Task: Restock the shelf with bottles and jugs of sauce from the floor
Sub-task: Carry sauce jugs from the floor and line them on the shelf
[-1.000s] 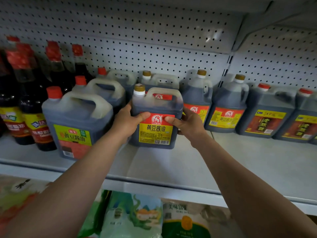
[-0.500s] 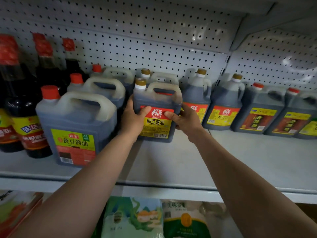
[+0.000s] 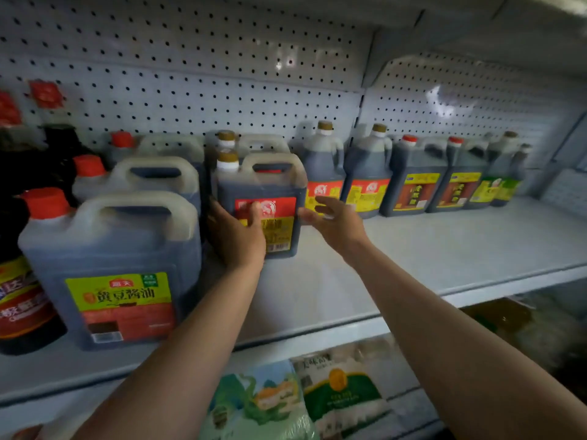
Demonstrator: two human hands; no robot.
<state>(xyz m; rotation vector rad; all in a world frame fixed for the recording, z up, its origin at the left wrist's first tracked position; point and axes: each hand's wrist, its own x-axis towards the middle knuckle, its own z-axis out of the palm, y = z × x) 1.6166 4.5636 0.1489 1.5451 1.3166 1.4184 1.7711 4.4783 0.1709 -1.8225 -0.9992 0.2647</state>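
1. At the left end of the shelf [image 3: 413, 249] stand dark bottles [image 3: 22, 281] with red caps; their labels are too blurred to read.
2. Next, near the front edge, a big jug [image 3: 111, 268] with a red cap and a green-yellow label reading 黄豆酱油; two like it stand behind.
3. The left hand [image 3: 236, 236] grips the left side of a gold-capped jug [image 3: 263, 204], thumb across its red-and-yellow label, which is blurred; it rests mid-shelf.
4. The right hand [image 3: 333, 223] hovers just beside that jug, fingers spread, holding nothing.
5. Rightwards, a back row of jugs [image 3: 413, 182] is already stocked; the front right of the shelf seems unfilled, so more restocking likely remains.
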